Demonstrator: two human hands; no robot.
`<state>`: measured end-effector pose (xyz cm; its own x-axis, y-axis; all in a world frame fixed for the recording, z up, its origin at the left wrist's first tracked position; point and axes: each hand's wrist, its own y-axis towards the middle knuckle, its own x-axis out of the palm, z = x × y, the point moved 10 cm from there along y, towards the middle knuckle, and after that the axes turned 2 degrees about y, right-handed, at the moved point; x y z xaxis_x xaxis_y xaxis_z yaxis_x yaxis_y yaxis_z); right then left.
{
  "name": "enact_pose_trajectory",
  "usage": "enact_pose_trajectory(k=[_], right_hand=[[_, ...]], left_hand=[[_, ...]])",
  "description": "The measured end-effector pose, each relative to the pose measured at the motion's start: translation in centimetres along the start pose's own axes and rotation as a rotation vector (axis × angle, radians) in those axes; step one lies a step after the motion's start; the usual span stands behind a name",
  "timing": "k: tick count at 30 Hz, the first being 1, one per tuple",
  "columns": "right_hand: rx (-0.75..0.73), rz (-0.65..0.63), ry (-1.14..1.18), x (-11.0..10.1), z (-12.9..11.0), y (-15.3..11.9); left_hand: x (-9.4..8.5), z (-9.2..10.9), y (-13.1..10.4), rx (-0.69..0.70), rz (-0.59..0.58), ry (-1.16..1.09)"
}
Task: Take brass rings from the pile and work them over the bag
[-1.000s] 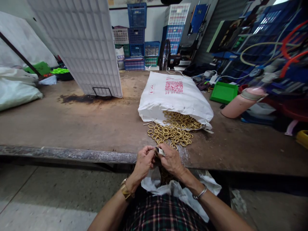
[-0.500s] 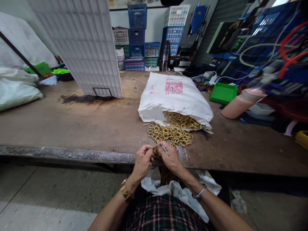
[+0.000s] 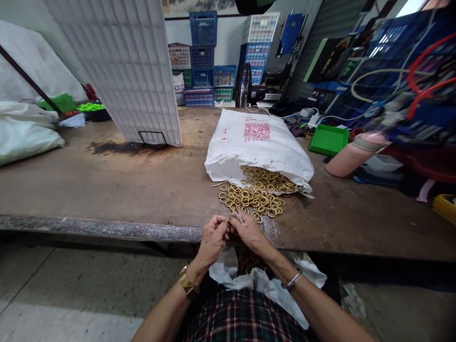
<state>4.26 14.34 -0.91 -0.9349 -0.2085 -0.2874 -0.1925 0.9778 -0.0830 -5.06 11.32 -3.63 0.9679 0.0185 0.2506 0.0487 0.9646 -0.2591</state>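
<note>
At the table's front edge my left hand [image 3: 213,237] is closed in a pinch on a brass-coloured ring [image 3: 228,222], mostly covered by the fingers. Right beside it, my right hand [image 3: 251,232] is closed around a slim silvery tool [image 3: 238,217]; its exact kind is too small to make out. The fingertips of both hands meet at the ring. Just beyond them lies a loose pile of brass-coloured rings [image 3: 254,198], spilling from the mouth of a white sack [image 3: 228,142] with red print. More rings lie in an open white bag [image 3: 228,273] below the edge, at my lap.
A tall white ribbed panel [image 3: 124,71] stands on the brown table [image 3: 89,190] at left. To the right are a pink bottle [image 3: 356,154] and a green tray [image 3: 329,140]. A black fan [image 3: 245,85] and stacked crates [image 3: 203,47] stand at the back.
The silvery tool in my right hand has turned and shifted slightly left. Both hands stay together at the table's edge; the view has tilted a little.
</note>
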Motion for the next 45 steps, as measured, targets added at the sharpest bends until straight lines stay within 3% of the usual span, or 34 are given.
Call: enact_pose_trajectory(k=[10, 20, 30, 33, 36, 40, 45], right_hand=[[-0.006, -0.018, 0.032, 0.5, 0.1, 0.2], [-0.108, 0.02, -0.152, 0.5, -1.0, 0.3], [-0.042, -0.057, -0.004, 1.0, 0.4, 0.3], [-0.092, 0.008, -0.144, -0.1, 0.0, 0.1], [-0.147, 0.071, -0.483, -1.0, -0.6, -0.6], [-0.152, -0.003, -0.871, -0.4, -0.6, -1.6], [-0.099, -0.065, -0.99, -0.1, -0.4, -1.8]], left_hand=[[0.1, 0.1, -0.3, -0.048, -0.049, -0.157], [-0.7, 0.3, -0.3, -0.017, -0.006, 0.026], [0.2, -0.1, -0.7, -0.087, -0.075, -0.074], [0.4, -0.5, -0.7, -0.106, -0.065, -0.091], [0.4, -0.6, -0.6, -0.099, -0.027, -0.099], [0.4, 0.0, -0.6, -0.054, 0.009, -0.08], [0.5, 0.5, -0.7, -0.013, 0.029, -0.022]])
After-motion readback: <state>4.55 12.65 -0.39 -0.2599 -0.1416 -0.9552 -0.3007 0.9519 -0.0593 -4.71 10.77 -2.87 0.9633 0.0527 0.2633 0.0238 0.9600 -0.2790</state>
